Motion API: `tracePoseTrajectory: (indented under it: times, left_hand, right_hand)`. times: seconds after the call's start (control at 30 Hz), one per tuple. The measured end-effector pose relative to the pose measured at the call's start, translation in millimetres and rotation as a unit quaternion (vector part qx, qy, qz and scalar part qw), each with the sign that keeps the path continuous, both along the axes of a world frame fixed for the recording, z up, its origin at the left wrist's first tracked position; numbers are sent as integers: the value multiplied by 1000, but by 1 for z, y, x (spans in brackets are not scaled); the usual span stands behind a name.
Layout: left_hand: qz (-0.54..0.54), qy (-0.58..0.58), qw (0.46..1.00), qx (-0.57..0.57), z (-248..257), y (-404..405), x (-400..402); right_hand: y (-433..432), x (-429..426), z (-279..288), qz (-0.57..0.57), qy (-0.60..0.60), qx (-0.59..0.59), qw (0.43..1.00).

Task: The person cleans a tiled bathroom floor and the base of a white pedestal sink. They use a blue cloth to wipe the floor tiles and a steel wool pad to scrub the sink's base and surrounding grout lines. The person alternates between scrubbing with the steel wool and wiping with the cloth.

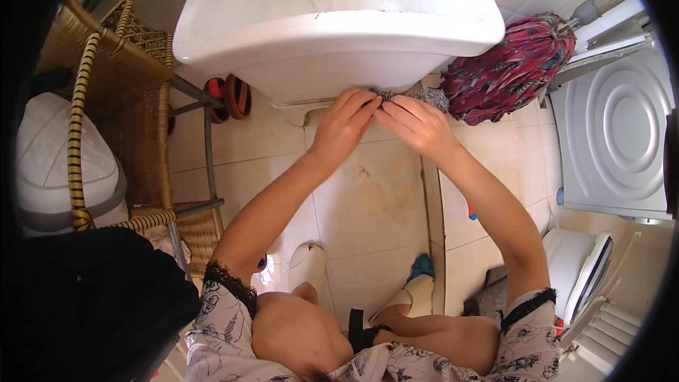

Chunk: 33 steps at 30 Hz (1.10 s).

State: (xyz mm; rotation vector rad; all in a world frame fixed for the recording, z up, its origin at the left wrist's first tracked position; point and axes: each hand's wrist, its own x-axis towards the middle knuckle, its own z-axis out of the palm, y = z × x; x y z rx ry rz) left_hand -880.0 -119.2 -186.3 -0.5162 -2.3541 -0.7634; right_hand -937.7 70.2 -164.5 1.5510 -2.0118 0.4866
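Note:
My left hand [342, 122] and my right hand [416, 123] meet at the fingertips, low in front of a white ceramic basin [339, 37]. Between them, the fingers of both hands pinch a dark grey, fuzzy strand [386, 94]. Just right of my right hand lies a grey, shiny mesh-like clump [432, 97], which looks like a metal scourer; whether it joins the strand is hidden by the fingers. Behind it hangs a mop head of red cloth strips [509, 69].
A wicker chair [132, 69] and a woven basket with a striped handle [79, 132] stand left. Red and black slippers [237, 96] lie under the basin's left side. A raised tile edge [434, 196] crosses the floor. At right are a grey ribbed panel [615, 132] and a white lidded appliance [575, 270].

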Motion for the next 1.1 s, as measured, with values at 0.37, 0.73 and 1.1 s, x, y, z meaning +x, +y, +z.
tracePoseTrajectory:
  times: [0.37,0.73,1.1]
  left_hand:
    - [21,105,962,-251,-28,-25,-7]
    - [165,202,930,-259,26,-71,13]
    - [145,270,934,-186,81,-64,3]
  right_hand:
    - [-37,10,-81,-118,-59,-122,984]
    - [-94,-6,-11,32,61,-207,976]
    - [-92,-20,47,15,142,-283,949]
